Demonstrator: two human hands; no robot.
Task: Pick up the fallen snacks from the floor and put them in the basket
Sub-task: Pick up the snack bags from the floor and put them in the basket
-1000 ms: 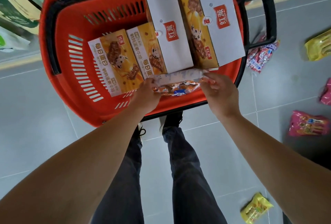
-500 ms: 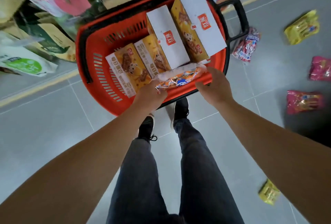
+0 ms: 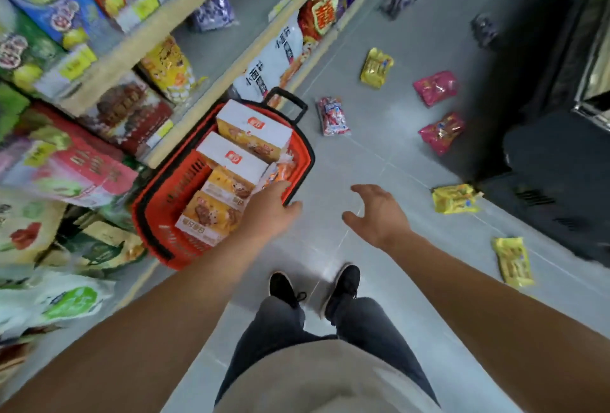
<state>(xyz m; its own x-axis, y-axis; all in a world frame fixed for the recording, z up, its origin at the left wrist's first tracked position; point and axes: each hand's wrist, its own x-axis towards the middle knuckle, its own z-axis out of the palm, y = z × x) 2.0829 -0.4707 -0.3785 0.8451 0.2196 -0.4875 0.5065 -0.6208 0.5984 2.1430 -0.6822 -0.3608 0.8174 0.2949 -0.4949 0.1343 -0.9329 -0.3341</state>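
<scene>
The fallen snacks are lying spread over the grey tiled floor point(image 3: 373, 155), and one orange snack packet point(image 3: 282, 171) is already lying inside the red basket point(image 3: 158, 201), at its right wall. The basket is standing on the floor beside the shelves point(image 3: 109, 59) at the left edge of the aisle, and four boxes are filling it: two yellow boxes point(image 3: 211, 214) at the near end and two white-topped boxes point(image 3: 244, 138) toward the black handle point(image 3: 292, 104) at the far end. The left hand point(image 3: 270, 206) is hovering over the near right rim of the basket with fingers relaxed and holding nothing; I cannot tell if it is touching the rim. The right hand point(image 3: 376, 211) is hanging above the bare floor, just to the right of the basket, with fingers spread apart and slightly bent, also holding nothing. Below the hands, two black shoes point(image 3: 343, 284) are standing on the tiles. Further right, a red-and-white packet point(image 3: 331, 115) is lying near the far right corner of the basket. A yellow packet point(image 3: 376, 67) is lying beyond it. Two pink packets point(image 3: 435, 87) are lying more to the right, one behind the other. Two more yellow packets point(image 3: 454, 198) are lying close to the dark cabinet point(image 3: 544, 148) at the right edge of the floor. Two dark purple packets point(image 3: 397, 3) are lying far up the aisle, blurred.
</scene>
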